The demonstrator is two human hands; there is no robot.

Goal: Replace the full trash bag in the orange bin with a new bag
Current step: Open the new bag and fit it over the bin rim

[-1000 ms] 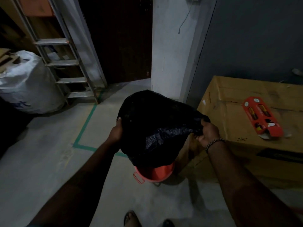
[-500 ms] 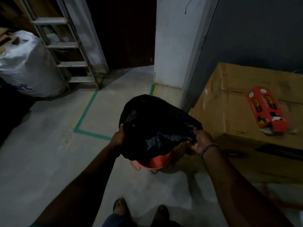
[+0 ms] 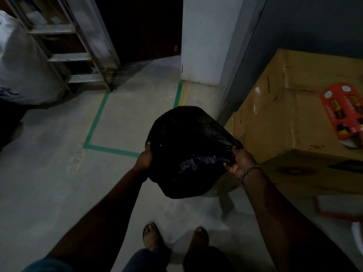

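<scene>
Bag: black trash bag (image 3: 188, 152) held above the floor, beside the cardboard box (image 3: 294, 130)
Axis: cannot tell; rounded bulge, mouth toward viewer
Left hand (image 3: 145, 160): clamped on bag's left edge
Right hand (image 3: 240, 161): clamped on bag's right edge
Writing: red pack (image 3: 345, 112) on box, unreadable

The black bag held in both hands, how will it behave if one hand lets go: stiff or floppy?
Probably floppy: the black bag is thin, wrinkled film, bunched where the right hand pinches it. It would likely sag toward the left hand and swing. It looks light, since it billows rather than hangs taut.
</scene>
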